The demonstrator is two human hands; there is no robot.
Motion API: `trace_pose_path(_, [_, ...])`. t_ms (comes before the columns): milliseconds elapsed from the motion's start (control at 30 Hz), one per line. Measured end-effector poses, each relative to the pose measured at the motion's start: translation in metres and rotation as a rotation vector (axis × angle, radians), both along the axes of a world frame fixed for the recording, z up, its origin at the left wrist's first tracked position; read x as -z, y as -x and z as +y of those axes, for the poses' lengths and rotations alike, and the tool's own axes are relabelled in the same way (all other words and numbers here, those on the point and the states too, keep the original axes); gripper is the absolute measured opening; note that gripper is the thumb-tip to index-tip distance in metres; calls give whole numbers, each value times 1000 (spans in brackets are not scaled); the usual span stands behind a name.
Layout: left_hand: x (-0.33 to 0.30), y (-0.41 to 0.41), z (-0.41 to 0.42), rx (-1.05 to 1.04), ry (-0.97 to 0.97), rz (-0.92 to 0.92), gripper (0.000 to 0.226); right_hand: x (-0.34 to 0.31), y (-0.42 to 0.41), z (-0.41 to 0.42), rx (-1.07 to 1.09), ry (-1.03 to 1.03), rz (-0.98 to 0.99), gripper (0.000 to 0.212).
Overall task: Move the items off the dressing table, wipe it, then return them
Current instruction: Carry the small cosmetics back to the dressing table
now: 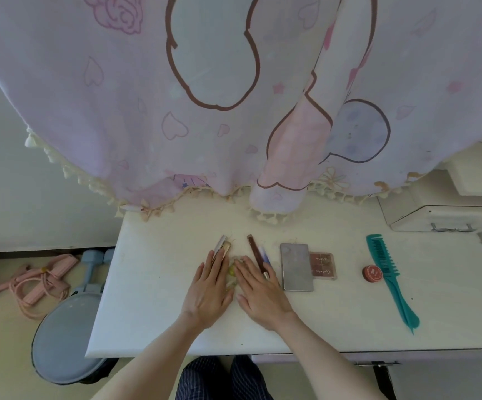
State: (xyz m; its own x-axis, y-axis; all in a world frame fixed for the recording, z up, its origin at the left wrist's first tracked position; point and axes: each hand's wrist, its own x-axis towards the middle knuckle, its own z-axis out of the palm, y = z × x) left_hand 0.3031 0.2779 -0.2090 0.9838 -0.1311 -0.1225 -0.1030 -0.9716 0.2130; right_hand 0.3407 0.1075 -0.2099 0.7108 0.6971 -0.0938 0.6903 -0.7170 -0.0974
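Head view: the dressing table (153, 284), a pale top, carries a row of small items near its middle and right. The left hand (209, 293) lies flat, fingers straight and close together, its fingertips resting on two slim flat pieces (223, 246), one silver and one gold-edged; what they are cannot be told. The right hand (260, 294) lies flat just beside it, fingers straight, reaching toward a brown pencil (255, 255) and a white-and-purple pen (263, 255) that lie side by side; whether the fingers touch them cannot be told. Between the two hands sits a small yellowish scrunchie-like object (232, 274), partly covered. To the right lies a grey rectangular palette case (297, 267), touching a brown blush compact (323, 266). Further right, well apart, a small red round tin (371, 273) sits just beside a teal comb (389, 278) laid lengthwise. A pink printed curtain (176, 111) with tassel trim hangs down to the rear edge of the table. On the floor at left stand a grey round stool (60, 336), pink resistance bands (40, 284) and a blue dumbbell (92, 267).
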Motion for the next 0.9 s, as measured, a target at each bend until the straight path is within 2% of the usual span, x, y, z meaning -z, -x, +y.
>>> trace_pose_path(167, [0,-3,-12,-65,7,-16,64,-10,-25,6,60,59,-5,54])
trace_pose_path(333, [2,-16,-30,-239,22,27,64,-11,-18,-1,217,-10,-1,57])
trace_pose_path(533, [8,-21,-59,-149,9,36,63,-6,-7,-18,436,2,53,56])
trace_pose_path(667, [7,-21,-59,-127,8,53,62,-8,-6,-15,428,-9,37,56])
trace_pose_path(900, [-1,-16,-50,-93,-30,-46,60,-13,-5,-8,388,-61,8,55])
